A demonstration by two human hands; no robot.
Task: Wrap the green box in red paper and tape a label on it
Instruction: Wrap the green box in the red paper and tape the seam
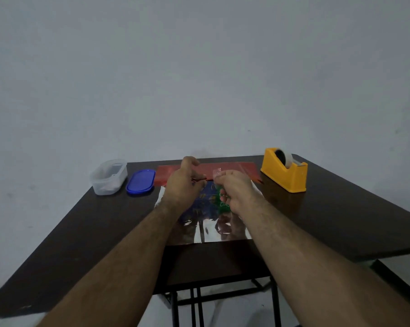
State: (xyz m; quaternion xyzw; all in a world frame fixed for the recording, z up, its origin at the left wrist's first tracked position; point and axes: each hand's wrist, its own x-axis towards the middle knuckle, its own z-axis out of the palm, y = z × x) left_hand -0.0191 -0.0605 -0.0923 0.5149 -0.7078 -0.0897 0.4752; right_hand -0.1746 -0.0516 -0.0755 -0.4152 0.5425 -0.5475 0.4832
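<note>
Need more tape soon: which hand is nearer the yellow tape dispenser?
Right. The right hand is mid-table, just left of the tape dispenser; the left hand is farther left, beyond it.

dim, even light | soft focus | edges bowed | glare on foil (208, 232)

A clear plastic container (108, 177) sits beside its blue lid (140, 181) at centre left on a dark table (76, 232), below a grey wall (199, 67).
</note>
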